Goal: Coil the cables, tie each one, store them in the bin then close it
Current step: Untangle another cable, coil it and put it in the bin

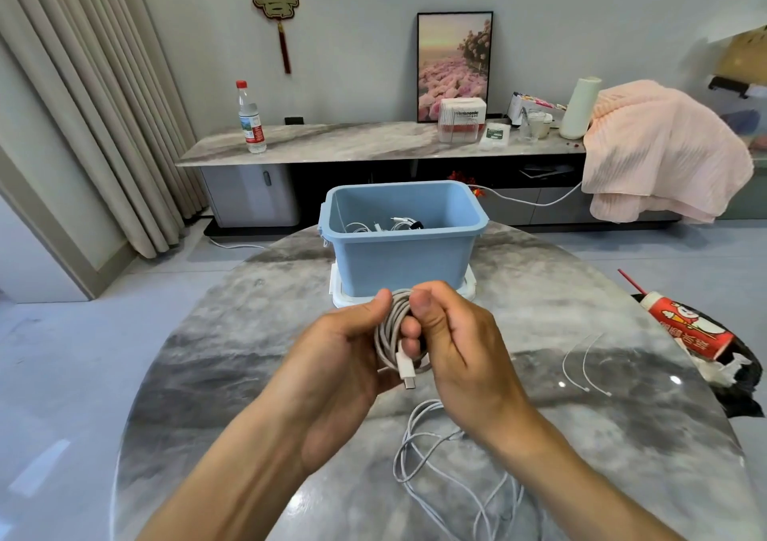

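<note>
Both hands [398,345] (thumbs up) around cable coil [392,333]

round marble table [249,374] with cable clutter
on it lie a white lid [468,287] under the blue bin [404,264], a loose white cable [448,466], two thin ties [585,364] and a red cup [689,329] at the right edge

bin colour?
Light blue bin, standing on a white lid; clearest in the head view, the only one.
</note>
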`<state>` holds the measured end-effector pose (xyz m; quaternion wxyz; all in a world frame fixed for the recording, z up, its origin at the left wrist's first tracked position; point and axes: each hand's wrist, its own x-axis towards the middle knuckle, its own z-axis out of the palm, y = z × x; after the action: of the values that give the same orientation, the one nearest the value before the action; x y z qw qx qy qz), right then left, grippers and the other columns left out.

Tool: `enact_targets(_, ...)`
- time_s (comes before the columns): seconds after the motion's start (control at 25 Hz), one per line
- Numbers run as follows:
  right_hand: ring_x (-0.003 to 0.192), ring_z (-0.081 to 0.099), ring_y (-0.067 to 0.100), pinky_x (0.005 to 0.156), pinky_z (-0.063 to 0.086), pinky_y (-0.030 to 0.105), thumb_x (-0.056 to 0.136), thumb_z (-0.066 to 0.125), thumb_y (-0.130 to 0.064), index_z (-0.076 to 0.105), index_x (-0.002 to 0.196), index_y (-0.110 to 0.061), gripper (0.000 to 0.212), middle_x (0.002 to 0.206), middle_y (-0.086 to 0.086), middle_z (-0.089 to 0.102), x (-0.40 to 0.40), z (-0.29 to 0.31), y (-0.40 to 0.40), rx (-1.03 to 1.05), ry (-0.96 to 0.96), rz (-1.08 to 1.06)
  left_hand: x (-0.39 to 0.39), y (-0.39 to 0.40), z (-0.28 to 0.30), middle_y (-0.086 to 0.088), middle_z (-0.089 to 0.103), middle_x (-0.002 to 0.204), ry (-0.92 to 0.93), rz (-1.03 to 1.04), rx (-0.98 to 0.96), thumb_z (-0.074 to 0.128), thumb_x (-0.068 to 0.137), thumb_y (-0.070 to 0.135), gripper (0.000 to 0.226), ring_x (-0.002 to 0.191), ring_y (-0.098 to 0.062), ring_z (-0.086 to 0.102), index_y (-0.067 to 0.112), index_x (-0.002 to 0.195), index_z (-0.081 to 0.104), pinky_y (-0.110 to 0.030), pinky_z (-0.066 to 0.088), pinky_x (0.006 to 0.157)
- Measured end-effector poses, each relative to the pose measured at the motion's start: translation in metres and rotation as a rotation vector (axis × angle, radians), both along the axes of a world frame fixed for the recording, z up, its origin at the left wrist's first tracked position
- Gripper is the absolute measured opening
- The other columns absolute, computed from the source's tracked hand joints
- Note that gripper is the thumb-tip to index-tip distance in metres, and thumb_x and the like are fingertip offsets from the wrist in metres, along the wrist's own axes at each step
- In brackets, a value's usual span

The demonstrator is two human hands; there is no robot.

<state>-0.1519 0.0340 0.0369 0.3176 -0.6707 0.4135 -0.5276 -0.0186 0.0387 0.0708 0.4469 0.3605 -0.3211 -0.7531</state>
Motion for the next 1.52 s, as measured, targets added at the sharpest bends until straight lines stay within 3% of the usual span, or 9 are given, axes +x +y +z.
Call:
enact_targets(0.16, 0.059, 0.061, 0.007, 0.058, 0.045, 0.020, 0.103, 0.043, -0.032, 0.054, 0.080, -0.016, 0.030, 0.066, -0.014, 0.060, 0.013, -0.007, 0.004, 0.015, -0.072, -0.045, -0.002, 0.001, -0.003, -0.004, 0.054, 0.063, -0.051, 0.110, 0.023, 0.054, 0.092, 0.023, 0.020, 0.052, -0.013, 0.049, 0.007, 0.087, 0.065, -0.032, 0.046, 0.071)
enact_targets(0.36, 0.063, 0.064, 0.015, 0.058, 0.052, 0.040, 0.099, 0.045, -0.045, 0.058, 0.085, -0.023, 0.029, 0.068, -0.015, 0.062, 0.018, -0.015, 0.004, -0.057, -0.022, -0.165, -0.008, 0.005, -0.007, -0.002, 0.049, 0.060, -0.014, 0.226, 0.039, 0.061, 0.091, 0.023, 0.015, 0.049, -0.012, 0.045, 0.009, 0.088, 0.059, -0.026, 0.048, 0.056)
enact_targets(0.56, 0.068, 0.061, 0.009, 0.060, 0.046, 0.025, 0.099, 0.044, -0.045, 0.061, 0.092, -0.020, 0.031, 0.076, -0.013, 0.063, 0.017, -0.019, 0.003, -0.184, 0.069, -0.286, -0.010, 0.010, -0.009, -0.008, 0.066, 0.078, -0.148, 0.269, -0.140, 0.061, 0.092, 0.027, 0.023, 0.073, -0.018, 0.061, 0.004, 0.094, 0.064, -0.033, 0.049, 0.072)
enact_targets(0.72, 0.066, 0.062, 0.006, 0.062, 0.050, 0.028, 0.097, 0.042, -0.051, 0.060, 0.087, -0.020, 0.037, 0.073, -0.012, 0.065, 0.007, -0.015, 0.000, -0.078, -0.081, -0.289, -0.006, 0.011, -0.007, 0.004, 0.064, 0.074, -0.301, 0.124, -0.204, 0.060, 0.089, 0.035, 0.023, 0.062, -0.010, 0.048, 0.013, 0.090, 0.066, -0.026, 0.035, 0.059)
enact_targets(0.84, 0.057, 0.052, 0.002, 0.055, 0.040, 0.017, 0.096, 0.042, -0.048, 0.058, 0.082, -0.020, 0.035, 0.063, -0.013, 0.058, 0.001, -0.009, 0.001, -0.077, -0.128, -0.266, 0.004, 0.008, -0.003, 0.003, 0.059, 0.076, -0.039, -0.103, -0.016, 0.070, 0.082, 0.028, 0.011, 0.049, -0.009, 0.029, 0.018, 0.087, 0.069, -0.025, 0.016, 0.051)
enact_targets(0.96, 0.055, 0.052, 0.002, 0.054, 0.039, 0.015, 0.097, 0.043, -0.045, 0.057, 0.082, -0.023, 0.030, 0.060, -0.013, 0.056, 0.001, -0.008, 0.003, -0.074, -0.139, -0.207, 0.003, 0.013, -0.005, -0.003, 0.063, 0.083, 0.102, -0.128, 0.012, 0.065, 0.081, 0.022, 0.013, 0.039, -0.005, 0.031, 0.010, 0.083, 0.071, -0.016, 0.014, 0.038)
enact_targets(1.16, 0.055, 0.056, 0.006, 0.057, 0.044, 0.023, 0.097, 0.045, -0.046, 0.058, 0.082, -0.021, 0.032, 0.061, -0.010, 0.059, -0.003, -0.007, 0.001, -0.019, -0.159, -0.133, 0.000, 0.013, -0.003, -0.005, 0.059, 0.076, 0.094, -0.153, -0.032, 0.055, 0.089, 0.023, 0.018, 0.034, -0.007, 0.040, 0.007, 0.088, 0.065, -0.013, 0.030, 0.031)
enact_targets(1.28, 0.058, 0.060, 0.011, 0.058, 0.047, 0.029, 0.099, 0.045, -0.042, 0.057, 0.083, -0.022, 0.029, 0.069, -0.007, 0.060, -0.006, -0.004, 0.002, -0.039, -0.152, -0.073, 0.009, 0.010, -0.002, -0.003, 0.056, 0.080, 0.181, -0.312, -0.038, 0.059, 0.094, 0.024, 0.017, 0.041, -0.009, 0.045, 0.009, 0.096, 0.066, -0.015, 0.037, 0.034)
enact_targets(1.52, 0.048, 0.050, 0.003, 0.051, 0.044, 0.018, 0.099, 0.039, -0.033, 0.057, 0.086, -0.006, 0.035, 0.060, -0.016, 0.054, -0.007, 0.006, 0.007, -0.021, -0.234, 0.033, 0.007, 0.018, -0.002, -0.006, 0.062, 0.089, 0.158, -0.382, -0.119, 0.054, 0.093, 0.031, 0.021, 0.055, -0.023, 0.066, 0.014, 0.095, 0.066, -0.027, 0.055, 0.043)
